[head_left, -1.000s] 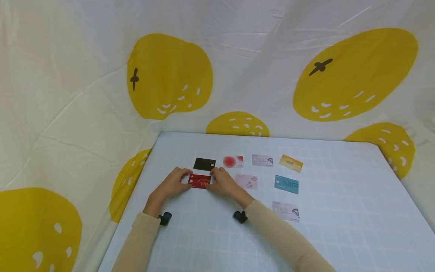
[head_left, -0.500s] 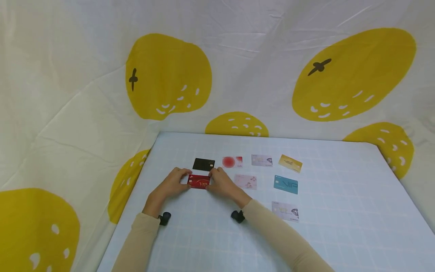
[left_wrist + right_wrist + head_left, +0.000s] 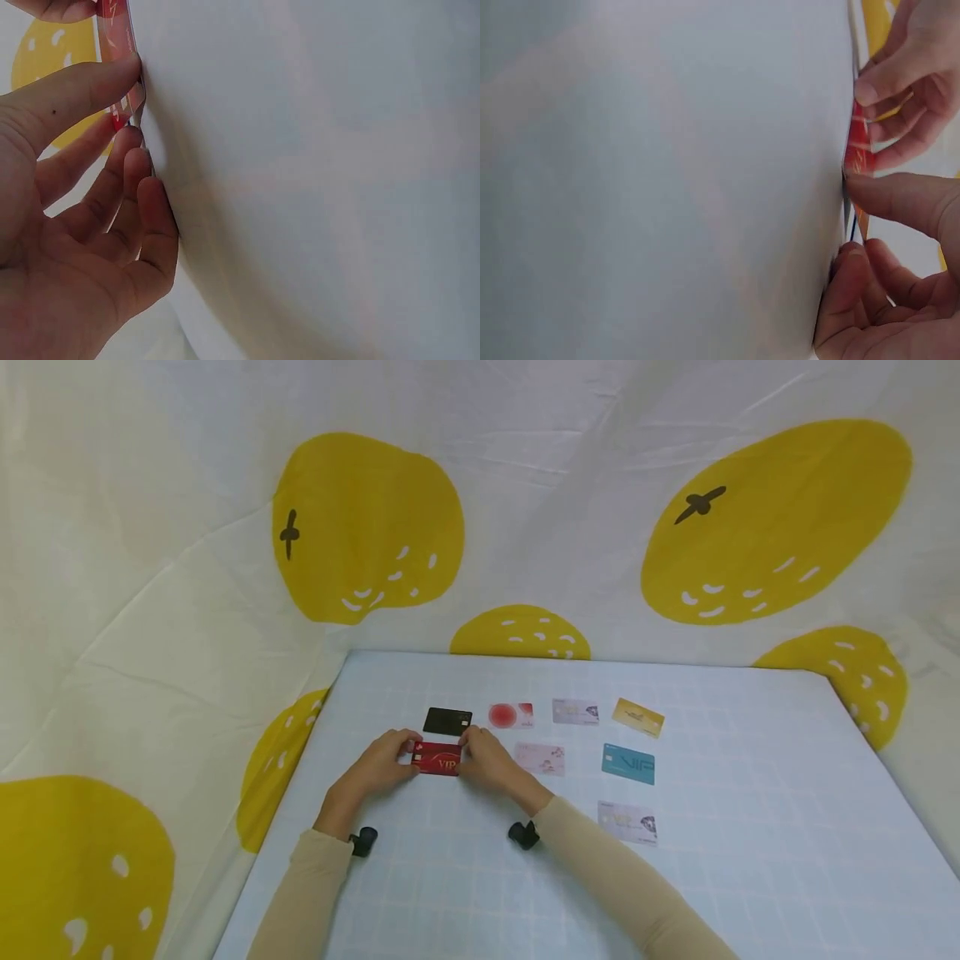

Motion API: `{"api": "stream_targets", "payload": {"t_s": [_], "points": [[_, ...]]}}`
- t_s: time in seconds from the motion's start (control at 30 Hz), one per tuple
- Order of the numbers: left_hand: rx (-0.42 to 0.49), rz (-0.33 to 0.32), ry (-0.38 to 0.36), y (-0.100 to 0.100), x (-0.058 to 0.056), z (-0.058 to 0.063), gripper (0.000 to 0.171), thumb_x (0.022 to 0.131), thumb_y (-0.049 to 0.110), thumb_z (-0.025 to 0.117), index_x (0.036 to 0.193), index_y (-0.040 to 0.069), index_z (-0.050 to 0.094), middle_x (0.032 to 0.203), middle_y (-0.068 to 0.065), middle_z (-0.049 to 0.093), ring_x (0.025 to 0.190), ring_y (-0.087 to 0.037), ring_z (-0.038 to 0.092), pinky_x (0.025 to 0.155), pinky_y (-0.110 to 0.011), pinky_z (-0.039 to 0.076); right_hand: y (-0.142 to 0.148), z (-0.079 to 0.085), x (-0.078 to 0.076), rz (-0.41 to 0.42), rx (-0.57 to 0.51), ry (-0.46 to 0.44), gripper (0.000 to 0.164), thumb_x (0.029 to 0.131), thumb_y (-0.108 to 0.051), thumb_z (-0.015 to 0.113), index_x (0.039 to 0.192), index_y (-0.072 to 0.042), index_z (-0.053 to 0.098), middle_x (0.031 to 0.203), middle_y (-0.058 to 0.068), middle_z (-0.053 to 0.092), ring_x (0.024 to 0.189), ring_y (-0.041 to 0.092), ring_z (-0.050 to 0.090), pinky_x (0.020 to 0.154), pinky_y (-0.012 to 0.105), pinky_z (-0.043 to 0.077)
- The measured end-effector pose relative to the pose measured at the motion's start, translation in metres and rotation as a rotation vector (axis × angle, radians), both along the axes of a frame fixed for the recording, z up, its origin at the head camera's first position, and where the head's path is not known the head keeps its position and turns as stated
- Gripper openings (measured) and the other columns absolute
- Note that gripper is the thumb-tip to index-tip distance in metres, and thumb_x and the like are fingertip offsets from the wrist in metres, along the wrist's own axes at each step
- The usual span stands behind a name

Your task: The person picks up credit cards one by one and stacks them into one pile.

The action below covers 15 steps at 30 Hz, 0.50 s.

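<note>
A red VIP card [image 3: 437, 758] lies between the two hands at the left of the table, just in front of a black card [image 3: 447, 721]. The left hand [image 3: 381, 762] pinches its left end, thumb at the near corner and forefinger at the far one. At the right end, the right hand [image 3: 491, 762] holds it in the same way. In the left wrist view, the left thumb [image 3: 94, 86] touches the edge of the red card [image 3: 116, 34]. The right wrist view has the right thumb [image 3: 900, 199] against the card [image 3: 859, 154], low at the tabletop.
Right of the black card lie a red-circle card [image 3: 511, 716], a silver card [image 3: 576, 712] and a tilted gold card [image 3: 638, 717]. A pink card [image 3: 540, 758] and a teal VIP card [image 3: 628, 764] lie nearer, with another silver card [image 3: 627, 823] in front.
Hardly anything differs: both hands keep to the ends of the red VIP card. The whole head view has shifted slightly, and the other cards have stayed in place.
</note>
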<state>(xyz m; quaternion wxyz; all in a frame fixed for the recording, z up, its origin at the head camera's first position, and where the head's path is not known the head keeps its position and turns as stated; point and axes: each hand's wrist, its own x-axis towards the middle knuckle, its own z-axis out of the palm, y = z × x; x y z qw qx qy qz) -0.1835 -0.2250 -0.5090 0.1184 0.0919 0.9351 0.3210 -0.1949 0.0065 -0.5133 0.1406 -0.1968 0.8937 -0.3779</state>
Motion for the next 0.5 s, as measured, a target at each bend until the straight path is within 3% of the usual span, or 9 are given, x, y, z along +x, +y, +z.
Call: {"api": "stream_targets", "payload": {"t_s": [0.33,0.5], "points": [[0.027,0.029,0.002,0.0002,0.0006,-0.0025,0.047,0.085,0.004,0.077,0.129,0.005,0.061,0.102,-0.006,0.061,0.097,-0.024,0.056,0.089,-0.045,0.050,0.0014,-0.0005,0.0030,-0.047,-0.090,-0.009,0.030,0.092,-0.010,0.071,0.119,0.000,0.060,0.098,0.006,0.061,0.087,0.019,0.055,0.077,0.031,0.051],[0.093,0.090,-0.037,0.0012,0.0031,-0.0024,0.050,0.087,0.008,0.075,0.133,0.002,0.058,0.109,-0.010,0.064,0.101,-0.025,0.060,0.091,-0.046,0.051,0.0031,-0.0026,0.0016,-0.054,-0.132,-0.025,0.032,0.092,-0.013,0.072,0.118,0.001,0.062,0.097,0.004,0.063,0.086,0.017,0.056,0.075,0.029,0.051]]}}
